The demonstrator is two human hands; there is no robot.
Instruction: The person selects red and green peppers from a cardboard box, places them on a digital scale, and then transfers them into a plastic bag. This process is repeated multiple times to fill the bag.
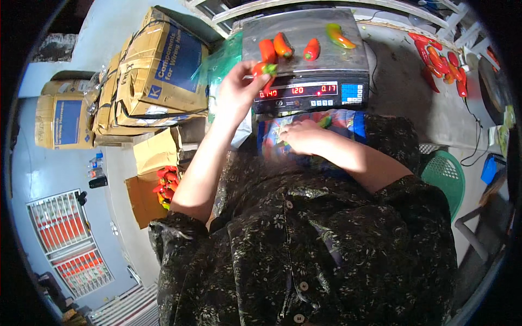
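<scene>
My left hand [240,87] holds a red pepper [263,70] by its green stem end, over the front left edge of a digital scale. On the scale's metal pan [301,20] lie two orange-red peppers [282,45] side by side, a red pepper [311,49] and a green-orange pepper [339,36]. The scale's display [299,90] glows with red digits. My right hand [301,136] is low over a patterned blue and red cloth [350,122] on my lap, its fingers curled and partly blurred. A green pepper [325,121] shows just beyond it. Whether that hand holds anything is unclear.
Strapped cardboard boxes [138,77] and green plastic wrap [228,53] stand left of the scale. An open carton [140,195] of red peppers [166,185] is at lower left. More red peppers [442,65] lie on the floor at right, near a cable, and a green plastic basket [444,179] sits nearer me.
</scene>
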